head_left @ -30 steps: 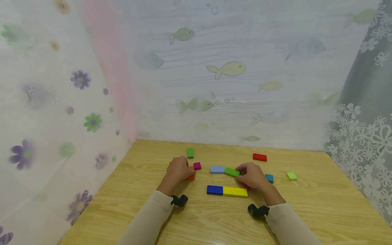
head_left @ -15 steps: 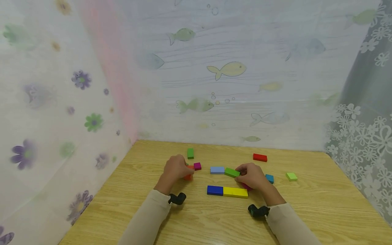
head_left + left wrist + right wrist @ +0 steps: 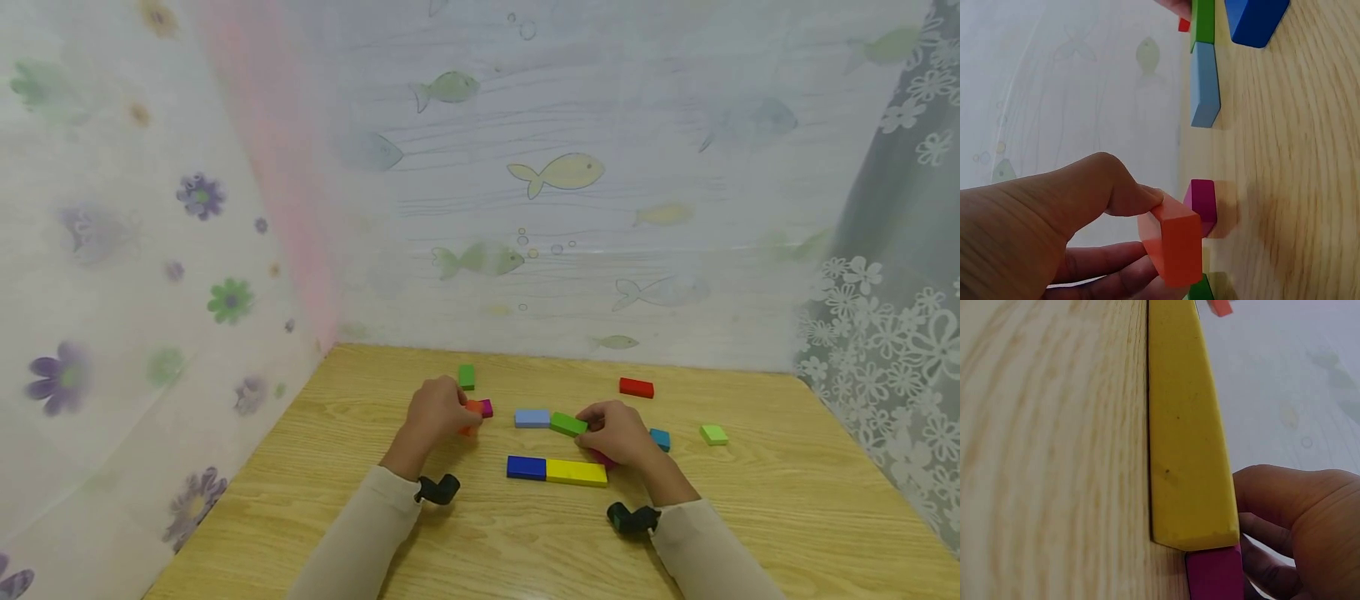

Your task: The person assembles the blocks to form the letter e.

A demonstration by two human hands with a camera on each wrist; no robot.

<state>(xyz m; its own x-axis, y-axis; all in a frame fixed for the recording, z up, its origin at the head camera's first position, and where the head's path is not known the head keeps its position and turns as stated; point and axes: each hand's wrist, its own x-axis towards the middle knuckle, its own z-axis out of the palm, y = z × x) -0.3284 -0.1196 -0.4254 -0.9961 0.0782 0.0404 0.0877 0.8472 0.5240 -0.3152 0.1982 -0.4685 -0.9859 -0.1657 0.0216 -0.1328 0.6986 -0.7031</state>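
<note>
Left hand pinching an orange block, right hand on the end of a green one.
From my end, I've got the left hand [image 3: 437,408] with thumb and fingers gripping the orange block [image 3: 1182,247], right by the small magenta block [image 3: 1205,203]; can't tell if they touch. The right hand [image 3: 618,433] has thumb and index finger closed around the right end of the long green block [image 3: 567,424], whose other end meets the light blue block [image 3: 532,418]. Nearer me, the dark blue block [image 3: 527,467] sits end to end with the yellow block [image 3: 576,472], and a pink block [image 3: 602,458] peeks out under the right hand. There's a gap between magenta and light blue; the red block [image 3: 636,387] lies near the table's [image 3: 780,492] far edge.
</note>
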